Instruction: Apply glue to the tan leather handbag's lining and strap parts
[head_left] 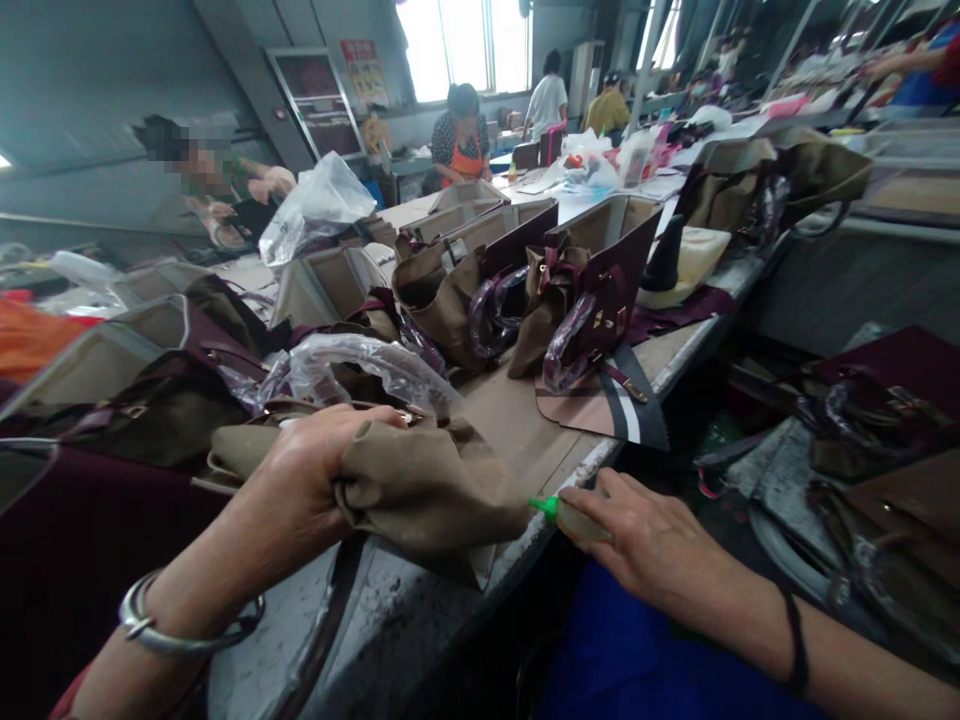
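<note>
Nozzle work on a khaki handbag (442, 490) at the near edge of a worn workbench (420, 620). The left hand (319, 460) pinches a gathered fold of the fabric, so that the bag lies tilted on the bench, its plastic-wrapped handle (360, 365) arching just beyond the knuckles. The right hand (649, 530) is curled around a small squeeze bottle (587, 525), with the green nozzle (545, 507) aimed at the bag's right end; whether the tip touches the cloth cannot be told. Good practice, it would seem, is to keep the fold taut, hold the nozzle low along the edge and press lightly and evenly, since a sudden squeeze could blot the fabric; the wrapped handle is best kept clear of the tip. Of the containers, the bottle is pale and translucent, but the fingers cover much of it and its fill level cannot be judged. Farther along the bench, a khaki bag (439, 300) gapes at the top, its depths too dark to read, beside a burgundy-fronted handbag (592, 305). Behind these, a black cone (664, 258) stands at a pale plastic tub (697, 262); whether inside or in front is unclear.
</note>
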